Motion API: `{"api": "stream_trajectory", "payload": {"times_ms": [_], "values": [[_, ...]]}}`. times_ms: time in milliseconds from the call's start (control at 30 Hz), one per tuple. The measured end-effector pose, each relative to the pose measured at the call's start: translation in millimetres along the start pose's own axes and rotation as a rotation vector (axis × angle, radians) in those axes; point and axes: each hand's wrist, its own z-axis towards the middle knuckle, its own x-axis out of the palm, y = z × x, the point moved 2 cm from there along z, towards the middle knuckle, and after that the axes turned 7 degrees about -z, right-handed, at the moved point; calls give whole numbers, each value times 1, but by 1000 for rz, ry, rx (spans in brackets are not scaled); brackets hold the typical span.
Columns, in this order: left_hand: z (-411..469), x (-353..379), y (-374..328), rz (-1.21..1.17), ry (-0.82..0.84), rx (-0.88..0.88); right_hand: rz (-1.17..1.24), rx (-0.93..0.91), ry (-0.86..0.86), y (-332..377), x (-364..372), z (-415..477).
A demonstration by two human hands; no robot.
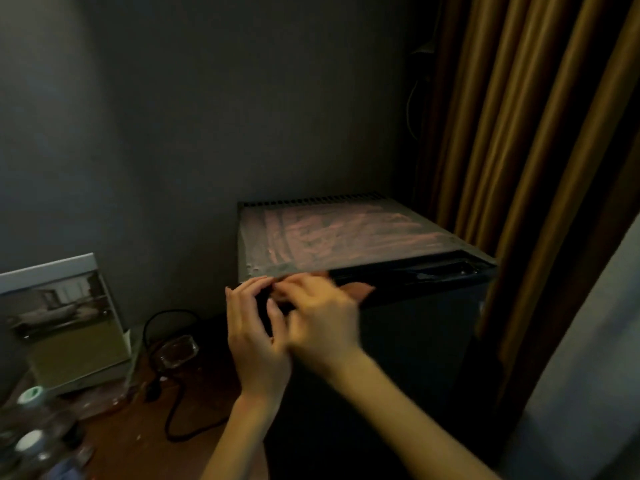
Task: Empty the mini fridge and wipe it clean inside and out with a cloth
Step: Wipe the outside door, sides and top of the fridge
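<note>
The black mini fridge (398, 341) stands in the corner, and its dusty top (346, 237) shows wipe streaks. Both my hands meet at the upper left corner of the fridge door (415, 296). My left hand (256, 334) curls its fingers round the door's top left edge. Partly overlapping it, my right hand (322, 320) is blurred, with its fingers hooked over the door's top edge. No cloth is in view. The inside of the fridge is hidden.
Brown curtains (519, 133) hang right of the fridge. On the wooden floor to the left lie a black cable (173, 420) and a glass dish (176, 351), and a framed picture (65, 323) leans on the wall. Clear bottles (33, 441) stand at the lower left.
</note>
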Motion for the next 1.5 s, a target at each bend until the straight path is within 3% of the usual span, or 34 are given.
{"api": "stream_trajectory", "payload": {"times_ms": [100,167,467,600,700,833,933,1067,1267,1333,1433,1500], "values": [[0,-8,5,39,-43,-39,101,-34,148,13,4,17],[0,-11,3,115,-28,-15,122,-14,158,-8,3,18],[2,11,-16,441,144,133,-39,285,-99,-148,-41,-1],[3,25,-19,597,150,50,-107,341,-154,-154,-38,-8],[6,38,-26,623,169,33,-51,221,-135,-118,-22,-7],[11,79,-44,521,381,-5,13,-33,-80,-85,-20,-11],[21,98,-44,385,462,-26,41,62,-120,-132,-34,-23],[15,120,-44,420,533,83,-142,200,-122,-201,-60,-38],[11,131,-44,588,588,126,-537,-180,26,-238,-94,-19],[11,131,-45,597,620,107,-499,-102,11,-236,-88,-20],[11,136,-46,618,654,62,-265,139,-37,-211,-67,-22],[10,137,-46,642,669,55,-130,203,-93,-188,-53,-25]]}}
